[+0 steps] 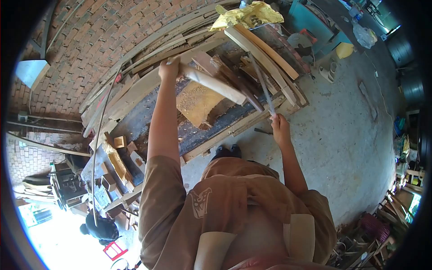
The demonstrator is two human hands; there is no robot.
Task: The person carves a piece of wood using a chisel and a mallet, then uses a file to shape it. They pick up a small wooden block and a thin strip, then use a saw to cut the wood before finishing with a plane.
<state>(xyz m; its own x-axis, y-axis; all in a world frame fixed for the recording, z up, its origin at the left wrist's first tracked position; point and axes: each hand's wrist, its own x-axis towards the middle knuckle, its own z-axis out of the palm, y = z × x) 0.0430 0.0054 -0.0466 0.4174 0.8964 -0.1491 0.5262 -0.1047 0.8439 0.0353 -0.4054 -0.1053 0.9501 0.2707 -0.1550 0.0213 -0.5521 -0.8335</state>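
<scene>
My left hand [169, 69] is stretched out over the workbench, its fingers closed round the far end of a pale wooden block [213, 84]. The block slants down to the right over the bench top. On the right, my right hand [281, 128] is closed round the near end of a long, thin, grey blade-like tool [262, 81], which points up and away across the bench edge. Between the hands lie a sawdust-covered board [197, 102] and a dark, narrow wooden bar [251, 97].
Long planks [261, 56] lie along the bench's right side, under a yellow bag [247, 15]. More boards are stacked against the brick wall [90, 40]. A person [101, 227] is at lower left. Concrete floor [346, 135] extends to the right.
</scene>
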